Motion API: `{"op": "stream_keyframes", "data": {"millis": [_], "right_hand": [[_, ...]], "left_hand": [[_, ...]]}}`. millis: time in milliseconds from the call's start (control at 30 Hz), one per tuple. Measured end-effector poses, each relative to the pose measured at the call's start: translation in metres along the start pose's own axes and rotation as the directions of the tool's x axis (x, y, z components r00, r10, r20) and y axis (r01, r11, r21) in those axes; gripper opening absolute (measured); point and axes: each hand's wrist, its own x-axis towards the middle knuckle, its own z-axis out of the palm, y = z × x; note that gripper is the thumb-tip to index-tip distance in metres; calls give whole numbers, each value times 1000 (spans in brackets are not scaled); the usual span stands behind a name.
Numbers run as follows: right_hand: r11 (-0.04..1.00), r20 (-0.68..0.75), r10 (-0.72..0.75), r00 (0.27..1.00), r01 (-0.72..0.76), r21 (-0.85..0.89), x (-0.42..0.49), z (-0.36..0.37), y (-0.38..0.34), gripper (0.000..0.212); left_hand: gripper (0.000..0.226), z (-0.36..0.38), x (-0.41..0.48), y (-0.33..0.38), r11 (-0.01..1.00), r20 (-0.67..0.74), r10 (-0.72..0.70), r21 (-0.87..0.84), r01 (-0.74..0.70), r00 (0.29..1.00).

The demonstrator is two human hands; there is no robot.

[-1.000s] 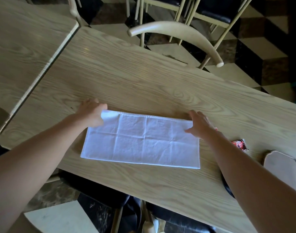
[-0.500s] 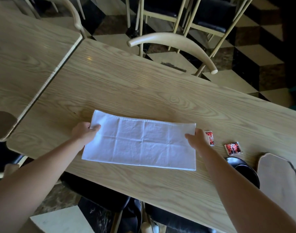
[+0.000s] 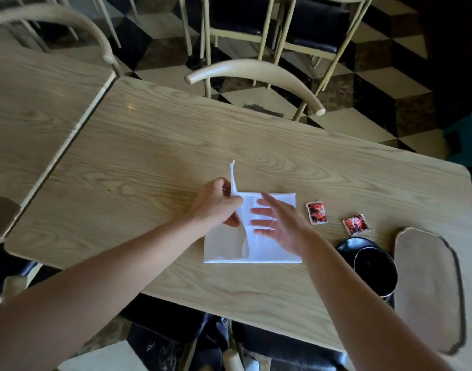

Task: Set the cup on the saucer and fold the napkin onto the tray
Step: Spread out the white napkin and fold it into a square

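A white cloth napkin [image 3: 272,253] lies on the wooden table [image 3: 149,167], partly folded over into a squarish shape. My left hand [image 3: 218,204] pinches the napkin's left flap, which stands up on edge over the middle. My right hand [image 3: 277,223] hovers flat and blurred over the napkin's right half, fingers spread. To the right a black cup [image 3: 375,271] stands on a black saucer [image 3: 347,245], near the table's front edge. A wooden tray [image 3: 427,285] lies at the far right.
Two red sachets [image 3: 316,212] [image 3: 355,224] lie between the napkin and the tray. A curved-back chair [image 3: 256,73] stands at the table's far side. A second table [image 3: 28,103] adjoins on the left. More chairs stand on the checkered floor.
My left hand has carried the napkin's left end over toward the right, halving its length. My right hand has let go of the right end and now hovers open.
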Motion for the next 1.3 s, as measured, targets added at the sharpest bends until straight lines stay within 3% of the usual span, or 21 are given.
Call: {"op": "stream_keyframes", "data": {"millis": [67,167,267,333,467,600,700,900,1000,1033,1100,1167,1233,1300], "right_hand": [[989,185,10,983,-38,146,-4,2,-4,37],[978,239,-81,968,31,205,-2,-2,2,30],[976,159,-53,986,18,216,9,-14,14,22],[993,47,-28,998,22,118,17,-17,24,17],[996,-188,4,982,-21,-91,29,-20,35,14],[975,-247,-100,964,47,-215,26,-30,37,18],[954,-295,-165,941,76,-291,26,-41,38,18],[922,-357,-209,910,62,-381,37,-67,37,26],[917,-401,-161,902,-13,-398,44,-70,41,20],[911,-438,-131,889,-66,-407,46,-71,43,28],[872,-512,-131,849,-147,-467,45,-69,43,40],[806,-521,-266,811,-110,-582,39,-62,40,43],[683,-437,-432,789,-30,-730,35,-51,40,44],[551,-283,-532,798,72,-831,40,-41,43,50]], "left_hand": [[18,23,-2,5,1000,26,0,-16,0,1000],[28,48,-7,3,995,131,56,69,-66,990],[32,51,-6,-9,986,227,37,149,-72,973],[27,41,-2,-25,985,210,20,163,-55,977],[15,5,15,-64,940,-57,124,327,-99,991],[29,-22,30,-91,933,-182,26,358,41,983],[37,-26,34,-96,924,-168,-19,373,81,986],[39,-11,40,-98,902,-85,105,429,-59,991],[40,-5,40,-96,872,-51,144,478,-103,988],[41,-3,41,-95,862,-48,160,494,-116,986],[42,0,40,-92,796,-44,253,578,-182,967],[42,5,42,-93,597,45,431,735,-323,901],[49,12,45,-95,383,178,529,822,-420,830],[59,25,51,-95,275,263,528,847,-455,808]]}}
